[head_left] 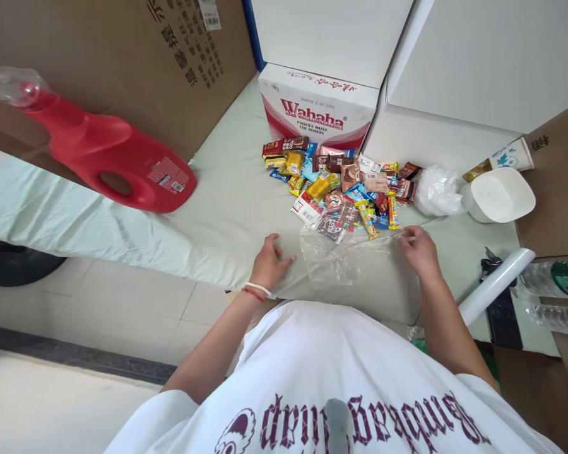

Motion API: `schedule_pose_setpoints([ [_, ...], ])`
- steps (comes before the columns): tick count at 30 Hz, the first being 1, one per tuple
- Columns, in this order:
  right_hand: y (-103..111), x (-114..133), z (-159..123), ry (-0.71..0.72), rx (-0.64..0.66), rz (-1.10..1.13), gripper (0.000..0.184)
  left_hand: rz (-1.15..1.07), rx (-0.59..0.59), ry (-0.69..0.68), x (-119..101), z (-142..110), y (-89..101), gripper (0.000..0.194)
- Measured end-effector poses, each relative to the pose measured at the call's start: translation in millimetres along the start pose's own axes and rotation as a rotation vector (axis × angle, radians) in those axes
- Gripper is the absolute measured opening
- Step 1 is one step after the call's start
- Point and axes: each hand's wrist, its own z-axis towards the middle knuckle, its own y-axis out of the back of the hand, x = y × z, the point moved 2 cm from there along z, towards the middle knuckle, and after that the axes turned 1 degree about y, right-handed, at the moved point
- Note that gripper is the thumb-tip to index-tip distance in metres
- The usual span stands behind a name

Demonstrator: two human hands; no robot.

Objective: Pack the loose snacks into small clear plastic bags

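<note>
A clear plastic bag (334,261) lies flat near the table's front edge, its upper part reaching the snack pile. My right hand (420,251) pinches the bag's right corner between thumb and fingers. To the left of the bag, my left hand (271,263) is empty, thumb and fingers apart, just above the cloth. Beyond the bag is a heap of wrapped snacks: a yellow packet (322,185), a brown round-print packet (334,200), a slim yellow-orange stick (392,211) and several others.
A Wahaha water carton (319,110) stands behind the snacks. On the left is a red detergent bottle (123,161). To the right are a bundle of white plastic bags (438,191), a white bowl (502,197), a paper cup (515,154), a plastic roll (497,287) and clear bottles (556,318).
</note>
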Motion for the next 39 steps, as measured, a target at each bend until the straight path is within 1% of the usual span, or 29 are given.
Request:
schedule_pose_setpoints([
  [1, 7, 10, -10, 0.101, -0.099, -0.127, 0.03, 0.097, -0.104, -0.095, -3, -6, -0.6, 0.066],
  [2, 11, 22, -21, 0.188, -0.172, -0.206, 0.029, 0.172, -0.182, -0.21, -8, -13, -3.1, 0.06],
  [3, 13, 34, -35, 0.261, -0.203, -0.224, 0.029, 0.218, -0.205, -0.341, -15, -19, -7.8, 0.052],
  [4, 11, 46, -48, 0.341, -0.176, -0.216, 0.03, 0.237, -0.161, -0.48, -23, -24, -14.1, 0.044],
  [5, 6, 57, -61, 0.416, -0.099, -0.202, 0.031, 0.239, -0.061, -0.611, -31, -28, -21.2, 0.039],
  [7, -10, 67, -83, 0.525, 0.15, -0.216, 0.035, 0.227, 0.185, -0.803, -43, -31, -33.1, 0.032],
  [8, -18, 64, -91, 0.55, 0.284, -0.245, 0.035, 0.229, 0.286, -0.849, -46, -30, -36.3, 0.028],
  [9, -23, 56, -96, 0.559, 0.394, -0.28, 0.034, 0.239, 0.358, -0.861, -47, -28, -37.5, 0.023],
  [10, -24, 44, -100, 0.558, 0.476, -0.314, 0.032, 0.252, 0.402, -0.844, -46, -26, -36.6, 0.019],
  [11, -22, 28, -102, 0.553, 0.523, -0.339, 0.03, 0.262, 0.426, -0.81, -41, -24, -34.3, 0.018],
  [13, -9, -7, -105, 0.53, 0.548, -0.359, 0.03, 0.258, 0.426, -0.716, -28, -22, -27.1, 0.026],
  [15, 12, -35, -107, 0.496, 0.525, -0.349, 0.03, 0.233, 0.36, -0.628, -13, -24, -20.7, 0.037],
  [16, 21, -43, -107, 0.475, 0.491, -0.338, 0.03, 0.219, 0.313, -0.597, -7, -27, -19.2, 0.041],
  [17, 29, -45, -107, 0.453, 0.432, -0.324, 0.029, 0.205, 0.265, -0.576, -2, -30, -19.0, 0.042],
  [19, 33, -33, -106, 0.422, 0.274, -0.285, 0.029, 0.184, 0.183, -0.556, 3, -35, -22.4, 0.035],
  [20, 30, -20, -106, 0.424, 0.202, -0.255, 0.029, 0.178, 0.153, -0.557, 4, -37, -25.0, 0.026],
  [21, 21, -4, -106, 0.443, 0.165, -0.22, 0.029, 0.181, 0.133, -0.565, 4, -39, -27.6, 0.017],
  [22, 9, 11, -107, 0.481, 0.181, -0.183, 0.031, 0.197, 0.122, -0.577, 4, -40, -29.6, 0.014],
  [23, -6, 26, -109, 0.535, 0.254, -0.153, 0.035, 0.23, 0.122, -0.588, 4, -40, -30.6, 0.022],
  [25, -36, 42, -115, 0.648, 0.501, -0.147, 0.048, 0.336, 0.165, -0.591, 4, -39, -29.0, 0.048],
  [27, -54, 37, -122, 0.711, 0.715, -0.197, 0.057, 0.455, 0.255, -0.559, 9, -35, -22.6, 0.074],
  [28, -55, 28, -124, 0.717, 0.768, -0.228, 0.058, 0.5, 0.306, -0.54, 12, -32, -18.1, 0.085],
  [30, -44, 2, -123, 0.696, 0.78, -0.277, 0.056, 0.548, 0.388, -0.512, 19, -28, -8.1, 0.101],
  [32, -22, -23, -117, 0.665, 0.756, -0.302, 0.053, 0.555, 0.437, -0.504, 25, -24, 1.0, 0.11],
  [34, 2, -38, -108, 0.64, 0.764, -0.317, 0.05, 0.536, 0.47, -0.511, 28, -20, 7.1, 0.114],
  [35, 12, -41, -104, 0.629, 0.778, -0.319, 0.047, 0.519, 0.482, -0.518, 27, -18, 8.8, 0.111],
  [36, 20, -40, -99, 0.617, 0.789, -0.314, 0.042, 0.497, 0.487, -0.523, 26, -17, 9.5, 0.103],
  [38, 27, -28, -92, 0.58, 0.766, -0.288, 0.032, 0.456, 0.452, -0.512, 22, -14, 8.4, 0.073],
  [39, 25, -17, -89, 0.561, 0.721, -0.266, 0.03, 0.443, 0.411, -0.499, 20, -14, 6.6, 0.059],
])
